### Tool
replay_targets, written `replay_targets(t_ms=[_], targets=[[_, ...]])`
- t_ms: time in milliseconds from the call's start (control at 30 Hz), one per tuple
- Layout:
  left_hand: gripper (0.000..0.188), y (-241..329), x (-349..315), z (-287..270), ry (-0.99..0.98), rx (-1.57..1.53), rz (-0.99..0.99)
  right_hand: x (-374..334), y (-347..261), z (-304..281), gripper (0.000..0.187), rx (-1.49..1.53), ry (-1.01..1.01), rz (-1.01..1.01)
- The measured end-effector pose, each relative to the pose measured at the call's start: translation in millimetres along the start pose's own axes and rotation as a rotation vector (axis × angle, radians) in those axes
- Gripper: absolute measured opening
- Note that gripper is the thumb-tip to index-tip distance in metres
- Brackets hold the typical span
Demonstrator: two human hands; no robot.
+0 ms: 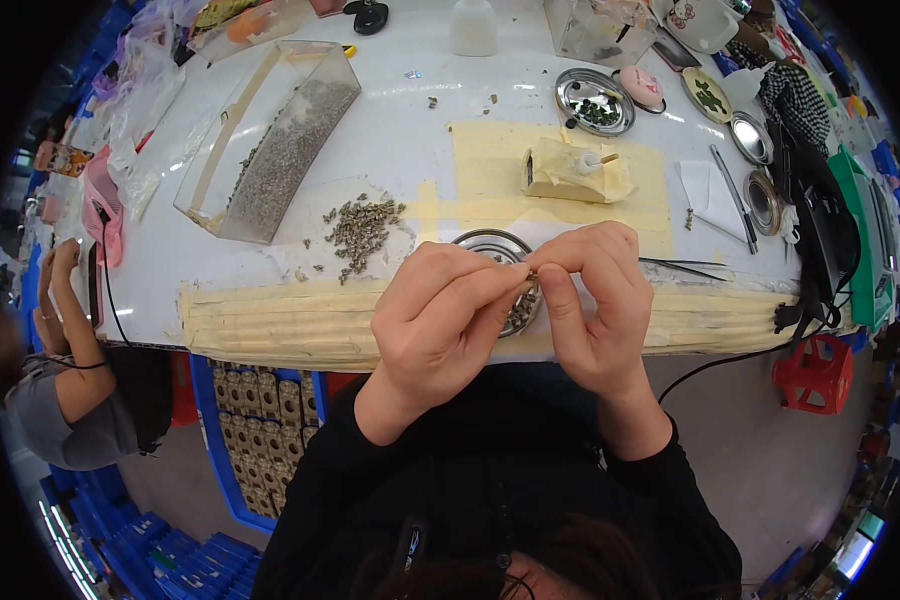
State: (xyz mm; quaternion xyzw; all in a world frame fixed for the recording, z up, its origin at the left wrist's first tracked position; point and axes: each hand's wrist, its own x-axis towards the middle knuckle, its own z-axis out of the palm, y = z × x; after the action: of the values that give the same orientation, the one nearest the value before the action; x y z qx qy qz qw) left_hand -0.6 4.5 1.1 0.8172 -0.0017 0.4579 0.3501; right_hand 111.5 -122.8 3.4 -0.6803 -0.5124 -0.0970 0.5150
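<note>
Over a round metal dish [480, 238] of small metal parts, my two hands meet fingertip to fingertip. My left hand [450, 310] is closed in a pinch, thumb against forefinger. My right hand [600, 300] pinches at the same spot from the other side. Whatever lies between the fingertips is too small and covered to name. Left of the dish, a loose heap of small metal parts [363, 232] is spread on the table. A pair of tweezers [685, 266] lies just right of my right hand.
A clear box [295, 150] of small grey parts lies at the left. Behind my hands stands a tape-covered block [575, 172]. Further right are a metal plate with dark green bits [598, 105] and a white cloth [710, 195]. Another person [75, 370] sits at far left.
</note>
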Motion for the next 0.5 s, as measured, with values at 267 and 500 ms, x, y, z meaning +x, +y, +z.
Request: replay_targets(t_ms=[267,500], targets=[[0.024,-1.0,-0.9,2.3,0.005,0.038,0.021,-0.6,-1.4,0.0,0.007,0.005,-0.006,0.038],[0.023,-1.1,-1.5,0.5,-0.009,-0.036,0.012,0.7,-1.0,0.0,0.007,0.018,-0.041,0.029]])
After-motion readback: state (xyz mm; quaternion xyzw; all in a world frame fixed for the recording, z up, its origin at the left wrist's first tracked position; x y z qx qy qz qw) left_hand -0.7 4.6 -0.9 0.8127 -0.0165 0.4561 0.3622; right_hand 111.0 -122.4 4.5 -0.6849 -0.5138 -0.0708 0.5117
